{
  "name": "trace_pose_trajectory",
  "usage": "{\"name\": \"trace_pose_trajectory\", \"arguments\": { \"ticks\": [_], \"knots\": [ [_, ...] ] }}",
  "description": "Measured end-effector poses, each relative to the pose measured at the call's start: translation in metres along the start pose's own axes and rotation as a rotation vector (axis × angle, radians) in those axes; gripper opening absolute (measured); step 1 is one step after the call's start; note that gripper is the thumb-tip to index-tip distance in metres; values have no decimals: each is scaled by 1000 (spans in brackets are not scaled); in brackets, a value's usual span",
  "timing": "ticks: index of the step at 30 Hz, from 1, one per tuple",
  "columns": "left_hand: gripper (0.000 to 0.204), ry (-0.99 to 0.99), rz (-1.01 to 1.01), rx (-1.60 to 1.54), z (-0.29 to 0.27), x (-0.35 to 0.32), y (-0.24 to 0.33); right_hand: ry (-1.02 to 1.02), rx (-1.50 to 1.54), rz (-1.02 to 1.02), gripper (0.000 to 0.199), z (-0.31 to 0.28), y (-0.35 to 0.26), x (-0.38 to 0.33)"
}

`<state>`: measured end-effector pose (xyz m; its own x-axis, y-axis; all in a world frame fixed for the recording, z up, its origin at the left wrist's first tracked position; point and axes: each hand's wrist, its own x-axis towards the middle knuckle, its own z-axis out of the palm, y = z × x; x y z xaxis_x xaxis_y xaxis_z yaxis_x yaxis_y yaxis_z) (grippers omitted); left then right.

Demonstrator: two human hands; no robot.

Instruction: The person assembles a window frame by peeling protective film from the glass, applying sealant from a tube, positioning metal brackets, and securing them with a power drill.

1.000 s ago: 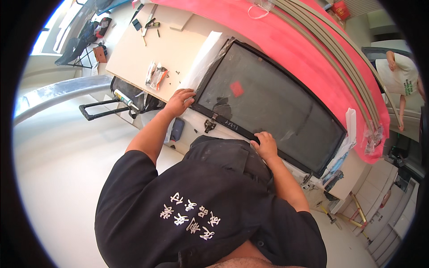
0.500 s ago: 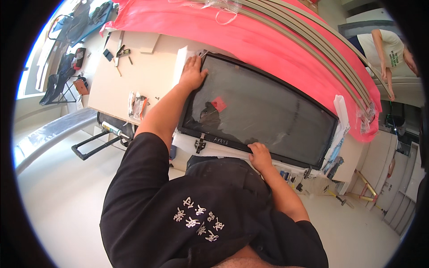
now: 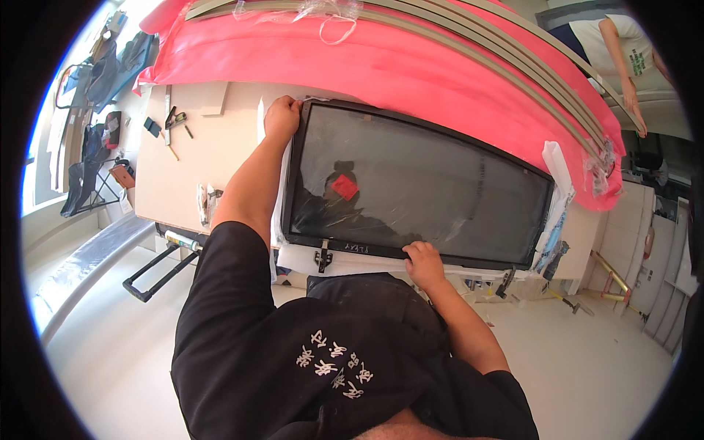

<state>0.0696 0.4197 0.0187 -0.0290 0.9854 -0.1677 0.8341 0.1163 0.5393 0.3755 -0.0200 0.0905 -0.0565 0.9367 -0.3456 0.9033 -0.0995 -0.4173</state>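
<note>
A dark glass cabinet door (image 3: 433, 191) in a black frame lies flat on white foam packing (image 3: 367, 262) on the table. Two black-and-silver hinges stick out from its near edge: a left hinge (image 3: 323, 257) and a right hinge (image 3: 505, 283). My left hand (image 3: 283, 117) is closed over the far left corner of the frame. Midway along the near edge, my right hand (image 3: 424, 264) curls its fingers over the frame. Reflections and a red patch show in the glass.
Pink sheeting (image 3: 293, 55) with long beige strips (image 3: 469, 37) borders the door's far side. Small tools (image 3: 172, 126) lie on the bare board (image 3: 165, 176) at left. A sealant tube (image 3: 180, 239) sits below the table's left edge. Another person (image 3: 623, 59) handles the strips at far right.
My left hand has gone from lying spread on the far left corner to gripping round it. The door's left end sits further left and lower in view. My right hand keeps its place on the near edge.
</note>
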Motion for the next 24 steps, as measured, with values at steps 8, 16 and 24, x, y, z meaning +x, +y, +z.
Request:
{"name": "trace_pose_trajectory", "arguments": {
  "ticks": [8,16,24],
  "knots": [
    [24,-82,710,350,-19,26,2,-14,-48,-12,31,1,-1,4],
    [28,-292,400,280,-12,60,11,-61,-96,6,24,0,-4,8],
    [23,-311,104,130,33,100,-1,-43,-123,18,21,0,-6,8]
  ]
}}
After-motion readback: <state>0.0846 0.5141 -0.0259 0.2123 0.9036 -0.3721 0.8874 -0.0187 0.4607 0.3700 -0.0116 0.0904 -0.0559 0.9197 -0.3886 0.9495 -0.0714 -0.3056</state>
